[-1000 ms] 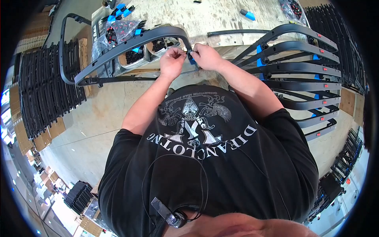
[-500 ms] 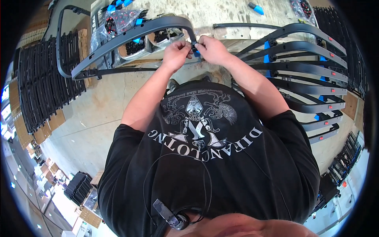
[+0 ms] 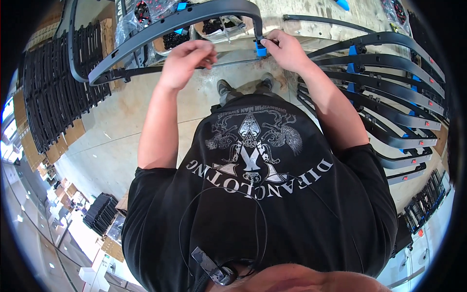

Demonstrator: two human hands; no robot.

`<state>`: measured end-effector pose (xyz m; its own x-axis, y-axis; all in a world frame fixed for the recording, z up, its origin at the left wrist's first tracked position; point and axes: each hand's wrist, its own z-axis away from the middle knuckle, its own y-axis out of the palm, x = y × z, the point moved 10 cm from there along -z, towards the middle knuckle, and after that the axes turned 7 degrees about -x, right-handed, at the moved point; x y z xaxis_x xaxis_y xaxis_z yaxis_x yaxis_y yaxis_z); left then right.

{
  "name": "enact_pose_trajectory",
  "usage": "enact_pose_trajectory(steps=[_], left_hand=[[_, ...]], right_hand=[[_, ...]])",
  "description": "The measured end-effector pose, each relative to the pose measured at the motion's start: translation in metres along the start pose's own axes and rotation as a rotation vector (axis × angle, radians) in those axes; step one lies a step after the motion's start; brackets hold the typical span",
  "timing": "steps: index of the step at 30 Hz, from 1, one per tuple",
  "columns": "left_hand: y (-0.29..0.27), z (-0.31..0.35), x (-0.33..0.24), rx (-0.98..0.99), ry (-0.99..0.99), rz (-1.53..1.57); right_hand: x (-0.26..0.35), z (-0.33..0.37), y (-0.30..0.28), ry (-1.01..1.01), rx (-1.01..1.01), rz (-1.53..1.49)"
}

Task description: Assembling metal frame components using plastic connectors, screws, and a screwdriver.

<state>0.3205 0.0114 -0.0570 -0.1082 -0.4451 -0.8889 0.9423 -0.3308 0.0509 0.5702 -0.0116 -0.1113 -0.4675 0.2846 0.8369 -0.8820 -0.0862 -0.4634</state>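
The right hand (image 3: 288, 52) is at the right end of a black frame (image 3: 138, 39), thumb and forefinger brought narrowly together on it just above a blue clip (image 3: 261, 49). The grip is partly hidden, so whether a small part sits between those fingertips I cannot tell. The left hand (image 3: 187, 59) is raised to the left of that end, clear of it, its fingers loosely curled; nothing shows in them, though the palm side is hard to see.

The frame spans the left and middle of the scene, along the near side of a worn wooden bench (image 3: 316, 33), its long curve bending down at the right to the clip. Behind its curve, on the far side, lie heaps of small black parts (image 3: 175, 40). A straight bar (image 3: 331, 22) lies on the bench to the right, and a blue piece (image 3: 343, 4) lies farther off. Near right, stacked frames (image 3: 384, 58) stand in a row, with red tags (image 3: 427, 123) on their outer ends. Dark bars (image 3: 63, 92) fill a rack-like pile at the left.
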Motion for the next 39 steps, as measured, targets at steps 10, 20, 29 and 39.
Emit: enact_pose_trajectory(steps=[10, 20, 29, 39], left_hand=[[-0.125, 0.058, 0.061, -0.350, -0.092, 0.192], [-0.132, 0.058, 0.091, -0.397, -0.109, 0.070], [0.013, 0.045, 0.009, -0.082, 0.307, -0.273], [0.087, 0.056, -0.057, 0.042, 0.774, -0.828]], right_hand=[[-0.017, -0.001, -0.004, 0.013, -0.131, -0.058], [-0.022, 0.004, 0.000, 0.003, -0.230, -0.061], [0.017, 0.074, 0.059, 0.583, 0.371, -1.081], [0.073, 0.076, 0.062, 0.418, 0.501, -1.243]])
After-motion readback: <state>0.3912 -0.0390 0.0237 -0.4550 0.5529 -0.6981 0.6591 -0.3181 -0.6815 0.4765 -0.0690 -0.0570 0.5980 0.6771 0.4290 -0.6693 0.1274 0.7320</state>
